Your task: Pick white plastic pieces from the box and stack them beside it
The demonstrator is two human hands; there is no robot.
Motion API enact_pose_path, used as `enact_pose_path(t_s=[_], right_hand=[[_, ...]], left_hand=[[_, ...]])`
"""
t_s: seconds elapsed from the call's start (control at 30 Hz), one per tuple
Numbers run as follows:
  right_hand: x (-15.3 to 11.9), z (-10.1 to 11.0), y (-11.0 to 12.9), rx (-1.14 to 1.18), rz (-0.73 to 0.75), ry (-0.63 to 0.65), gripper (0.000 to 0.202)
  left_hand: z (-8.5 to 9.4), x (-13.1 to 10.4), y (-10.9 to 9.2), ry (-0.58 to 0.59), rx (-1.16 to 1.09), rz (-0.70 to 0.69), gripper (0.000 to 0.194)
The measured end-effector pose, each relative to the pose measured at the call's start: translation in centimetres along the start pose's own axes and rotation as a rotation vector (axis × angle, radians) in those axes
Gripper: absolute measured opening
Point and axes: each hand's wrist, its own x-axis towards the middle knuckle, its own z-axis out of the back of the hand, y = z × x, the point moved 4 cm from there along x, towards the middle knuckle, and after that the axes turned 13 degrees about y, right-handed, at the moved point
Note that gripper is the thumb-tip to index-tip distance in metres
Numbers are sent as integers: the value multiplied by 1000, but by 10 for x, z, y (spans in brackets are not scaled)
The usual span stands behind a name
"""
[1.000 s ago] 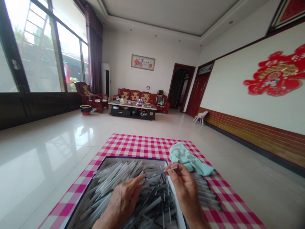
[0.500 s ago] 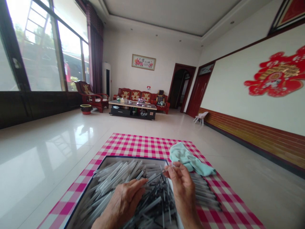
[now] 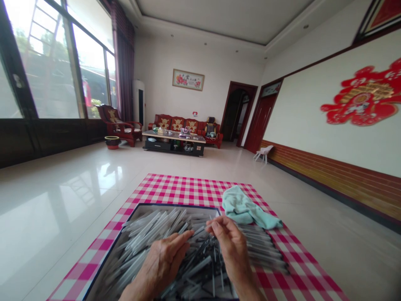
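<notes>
Both of my hands are over a dark-rimmed box (image 3: 175, 205) filled with translucent plastic tubes (image 3: 150, 232) and thin dark rods (image 3: 216, 255) like pen parts. My left hand (image 3: 164, 255) has its fingers pressed together, the tips pointing right; whatever is in them is hidden. My right hand (image 3: 232, 240) is closed in a pinch, with its fingertips close to those of my left. A thin rod seems to be in the pinch, though it is blurred. Right of the box, several pen-like tubes with dark ends (image 3: 266, 251) lie side by side on the cloth.
A pink and white checked cloth (image 3: 184, 186) covers the table. A crumpled mint-green towel (image 3: 247, 209) lies at its far right, by the row of tubes. Beyond, across the tiled floor, stand a low table (image 3: 173, 138), a red wooden sofa and a small stool (image 3: 264, 154).
My right hand has moved left and slightly down, bringing its fingertips nearer my left hand. The thin dark rod that spanned the two hands no longer shows clearly. My left hand is nearly still.
</notes>
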Motion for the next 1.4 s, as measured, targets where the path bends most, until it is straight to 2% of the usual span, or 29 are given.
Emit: enact_pose_path(t_s=[0.2,0.5,0.67,0.8,0.9,1.03,1.2,1.4], right_hand=[[-3,-10,4,-276,-18,147,23],[-12,-30,2,-557,177,290,16],[-17,-38,0,-641,213,342,21],[-16,-36,-5,-657,127,357,24],[-21,-39,-16,-751,48,529,26],[-34,-40,-28,-985,71,688,29],[-37,-39,-30,-1116,21,710,22],[-31,-39,-32,-1066,-105,726,22]], left_hand=[[1,0,1,-3,-42,13,32],[-1,0,1,-9,-32,-13,28],[1,1,1,3,-3,19,25],[-1,1,6,-19,4,48,26],[-1,0,10,-88,20,61,26],[-2,-1,12,-137,47,56,25],[0,-1,10,-142,47,58,24],[0,0,11,-120,48,74,25]])
